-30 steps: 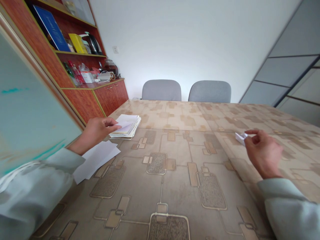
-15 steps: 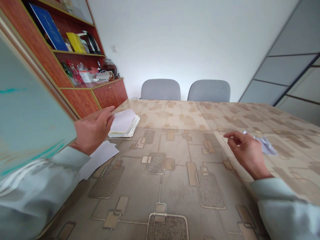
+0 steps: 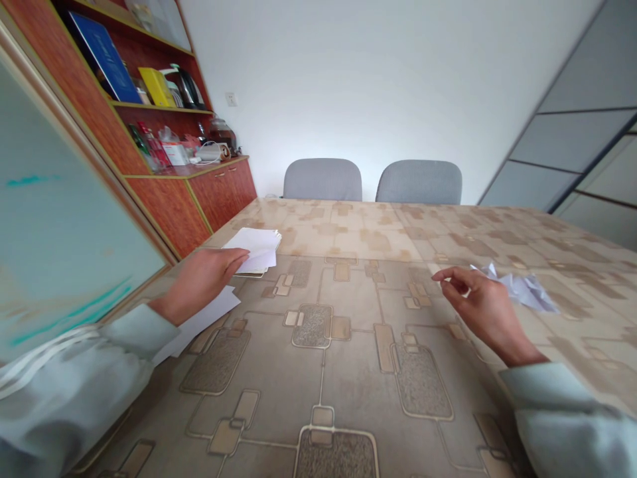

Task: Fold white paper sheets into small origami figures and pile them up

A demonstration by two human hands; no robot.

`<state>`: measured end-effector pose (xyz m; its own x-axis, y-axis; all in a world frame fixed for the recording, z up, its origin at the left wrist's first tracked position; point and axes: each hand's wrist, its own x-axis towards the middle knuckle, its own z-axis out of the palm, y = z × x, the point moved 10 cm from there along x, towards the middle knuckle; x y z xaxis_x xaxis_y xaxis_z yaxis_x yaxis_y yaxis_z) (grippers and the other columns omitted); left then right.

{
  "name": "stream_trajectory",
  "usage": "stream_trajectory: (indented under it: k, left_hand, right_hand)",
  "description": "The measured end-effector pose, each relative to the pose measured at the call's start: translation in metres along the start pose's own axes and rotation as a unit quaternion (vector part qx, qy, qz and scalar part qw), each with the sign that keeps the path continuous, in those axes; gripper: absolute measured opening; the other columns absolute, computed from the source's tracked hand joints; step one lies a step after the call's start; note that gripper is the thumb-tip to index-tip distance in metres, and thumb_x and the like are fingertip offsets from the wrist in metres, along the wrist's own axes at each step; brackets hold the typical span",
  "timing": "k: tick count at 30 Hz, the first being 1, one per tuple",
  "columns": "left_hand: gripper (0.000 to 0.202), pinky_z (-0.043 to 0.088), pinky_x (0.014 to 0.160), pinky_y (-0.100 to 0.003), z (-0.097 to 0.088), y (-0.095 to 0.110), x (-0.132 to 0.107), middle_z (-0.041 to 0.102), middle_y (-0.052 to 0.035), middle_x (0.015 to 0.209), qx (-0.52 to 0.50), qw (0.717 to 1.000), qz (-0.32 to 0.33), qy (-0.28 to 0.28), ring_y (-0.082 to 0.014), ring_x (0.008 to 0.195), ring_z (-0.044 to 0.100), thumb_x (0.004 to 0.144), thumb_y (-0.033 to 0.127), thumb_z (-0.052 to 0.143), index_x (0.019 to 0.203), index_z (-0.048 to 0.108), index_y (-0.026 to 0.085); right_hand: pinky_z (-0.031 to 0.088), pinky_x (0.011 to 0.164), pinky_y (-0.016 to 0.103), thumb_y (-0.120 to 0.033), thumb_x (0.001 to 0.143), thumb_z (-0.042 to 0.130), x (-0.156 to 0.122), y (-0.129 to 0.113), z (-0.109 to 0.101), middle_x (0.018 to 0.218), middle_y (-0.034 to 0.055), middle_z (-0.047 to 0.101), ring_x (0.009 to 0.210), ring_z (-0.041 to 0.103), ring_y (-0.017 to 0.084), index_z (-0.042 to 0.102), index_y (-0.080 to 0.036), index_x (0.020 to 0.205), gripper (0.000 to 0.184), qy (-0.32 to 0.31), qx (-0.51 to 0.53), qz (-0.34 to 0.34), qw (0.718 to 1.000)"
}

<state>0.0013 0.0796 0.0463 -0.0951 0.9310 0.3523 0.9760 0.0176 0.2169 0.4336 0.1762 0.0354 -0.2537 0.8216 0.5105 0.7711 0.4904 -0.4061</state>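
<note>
My left hand [image 3: 206,275] is at the near left corner of a stack of paper [image 3: 256,273], thumb and fingers pinched on the white top sheet [image 3: 263,252]. That sheet looks slightly bent and sits askew over the stack. Under my left wrist lies another white sheet [image 3: 212,315], partly covered by the hand and sleeve. On the right, my right hand [image 3: 480,305] hovers over the table with fingers loosely curled and a gap between thumb and forefinger; it holds nothing. Just beyond it lie creased white paper pieces [image 3: 530,290], partly hidden by the hand.
A patterned tablecloth [image 3: 348,372] covers the table. Two grey chairs [image 3: 322,179] stand at its far edge. To the left are a wooden cabinet [image 3: 219,196] with items on its shelves and a framed glass panel [image 3: 60,219] close to my left arm.
My left hand has moved right and down onto the stack, and the top sheet is now pinched and shifted. My right hand has barely moved, a little left.
</note>
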Motion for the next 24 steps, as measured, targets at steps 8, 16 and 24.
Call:
stream_trajectory:
  k: [8,16,24]
  left_hand:
    - [0.030,0.053,0.075,-0.030,-0.027,0.118,-0.039,0.076,-0.0045,0.099,0.033,0.974,0.200,0.102,-0.0220,0.085,0.071,0.098,0.035,0.042,0.102,0.068,0.020]
    - [0.019,0.049,0.053,-0.027,0.044,0.229,-0.111,0.069,-0.0044,0.074,0.009,0.928,0.372,-0.028,-0.0177,0.061,0.064,0.095,0.014,0.043,0.094,0.062,0.016]
    - [0.019,0.045,0.053,-0.027,0.063,0.229,-0.111,0.066,-0.0002,0.070,-0.082,0.938,0.319,-0.107,-0.0172,0.060,0.062,0.096,0.020,0.046,0.083,0.060,0.021]
  right_hand:
    - [0.051,0.076,0.035,-0.033,0.084,0.062,-0.017,-0.067,0.025,0.108,0.0062,0.064,0.084,0.060,0.019,0.059,-0.024,0.114,0.031,-0.143,0.166,-0.102,0.970]
    - [0.045,0.094,0.035,-0.019,0.076,0.073,-0.070,-0.142,0.059,0.119,0.0048,0.053,0.111,0.050,0.022,0.057,-0.027,0.115,0.043,-0.300,0.169,-0.232,0.910]
    - [0.040,0.094,0.048,-0.020,0.076,0.075,-0.077,-0.134,0.056,0.103,0.0053,0.057,0.102,0.052,0.026,0.073,-0.029,0.089,0.016,-0.362,0.090,-0.196,0.907]
